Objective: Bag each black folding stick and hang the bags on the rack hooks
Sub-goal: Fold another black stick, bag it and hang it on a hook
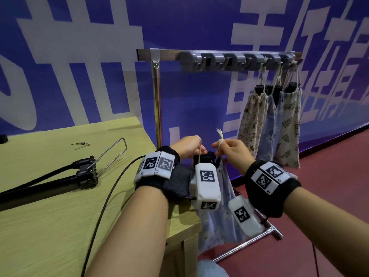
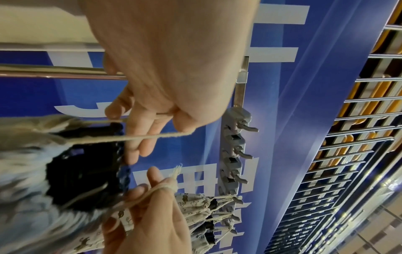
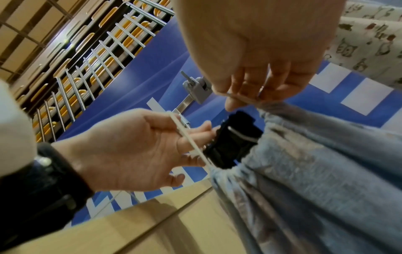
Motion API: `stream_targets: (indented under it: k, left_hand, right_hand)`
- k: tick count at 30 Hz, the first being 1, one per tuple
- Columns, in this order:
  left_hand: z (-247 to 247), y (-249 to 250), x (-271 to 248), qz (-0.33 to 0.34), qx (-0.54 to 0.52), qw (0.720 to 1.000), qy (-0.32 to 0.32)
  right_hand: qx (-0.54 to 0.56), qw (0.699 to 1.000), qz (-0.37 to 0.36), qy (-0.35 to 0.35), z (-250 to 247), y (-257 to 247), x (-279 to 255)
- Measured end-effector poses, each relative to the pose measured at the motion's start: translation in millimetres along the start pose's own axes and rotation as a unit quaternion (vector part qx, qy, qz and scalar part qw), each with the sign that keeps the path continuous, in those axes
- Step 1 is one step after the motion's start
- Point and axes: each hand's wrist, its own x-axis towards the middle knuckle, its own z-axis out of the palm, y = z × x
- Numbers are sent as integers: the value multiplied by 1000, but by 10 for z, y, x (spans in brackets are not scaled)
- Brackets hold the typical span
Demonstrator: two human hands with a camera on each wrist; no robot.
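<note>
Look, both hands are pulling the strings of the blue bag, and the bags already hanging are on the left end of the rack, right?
Nearly. The hanging bags are at the rack's right end, as the head view shows. Both the left hand and the right hand do pull the blue bag's strings.

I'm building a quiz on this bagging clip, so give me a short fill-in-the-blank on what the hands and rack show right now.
1. The left hand and the right hand each pinch a drawstring of the pale ____ bag.
2. A ____ folding stick pokes out of that bag's mouth.
3. The filled bags hang at the rack's ____ end in the head view.
4. Another folding stick lies on the ____.

Missing words: blue; black; right; table
</note>
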Motion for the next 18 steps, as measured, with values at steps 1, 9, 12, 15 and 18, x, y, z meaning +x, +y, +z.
stream_targets:
  k: [1, 9, 12, 15, 18]
  left_hand:
    - [10, -6, 21, 3, 5, 1000, -10]
    - [4, -39, 62, -64, -4, 998, -28]
    - [29, -37, 42, -67, 4, 997, -41]
    - [43, -69, 63, -76, 12, 996, -52]
    - [24, -89, 63, -102, -7, 994, -45]
  right_hand:
    - [-9, 1000, -8, 11, 11, 20, 6]
    - [7, 1000, -4, 28, 134, 47, -17]
    - [4, 1000, 2, 19, 138, 38, -15]
    - [-15, 1000, 7, 0, 122, 72, -14]
    - [-24, 1000, 10, -5, 127, 75, -43]
